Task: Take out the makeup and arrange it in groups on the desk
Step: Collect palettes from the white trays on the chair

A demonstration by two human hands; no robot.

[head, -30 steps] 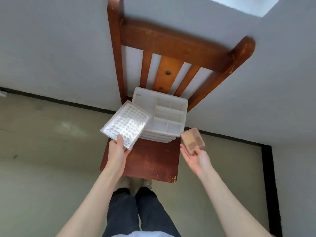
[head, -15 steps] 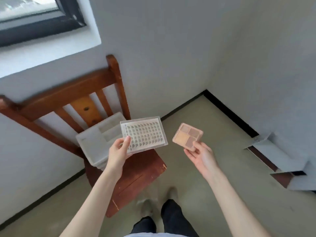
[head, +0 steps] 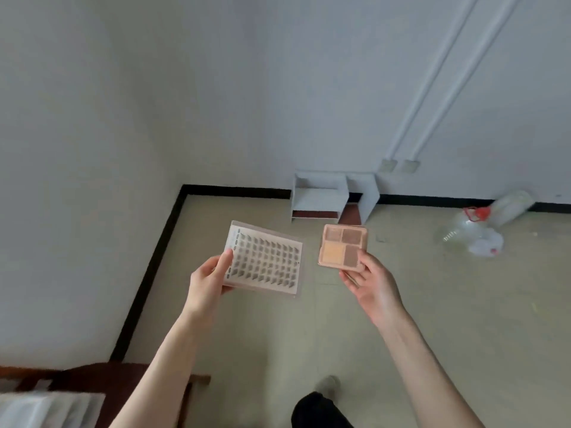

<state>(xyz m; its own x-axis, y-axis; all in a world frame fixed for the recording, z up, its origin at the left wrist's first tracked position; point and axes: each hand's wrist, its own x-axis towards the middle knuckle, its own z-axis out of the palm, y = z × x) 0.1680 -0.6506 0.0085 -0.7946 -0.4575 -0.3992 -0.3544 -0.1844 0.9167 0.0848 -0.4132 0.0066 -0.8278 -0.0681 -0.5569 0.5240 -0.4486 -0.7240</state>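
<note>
Both hands are up in front of the person over the floor [head: 432, 350], each holding one thing. The left hand [head: 207, 281] grips a flat clear tray [head: 265, 262] by its near left edge, thumb on top and the other fingers hidden underneath; it holds rows of small dark bits, too blurry to say what they are. Just to the right of the tray, not touching it, is a pink palette [head: 343, 246] with four pans, pinched at its near right corner by the right hand [head: 372, 287], thumb on top and the other fingers under the case. Beyond the palette, against the wall, sits a little white shelf unit [head: 321, 196] on the floor, and further right of that some clear plastic bottles [head: 475, 233], pretty smeared. Way back toward the person from the tray, in the bottom left corner, there's a bit of a dark wooden chair [head: 117, 381] with something white [head: 40, 409] on it, both cut off by the frame. A dark trouser leg [head: 318, 410] and a shoe [head: 328, 383] show at the bottom edge.
</note>
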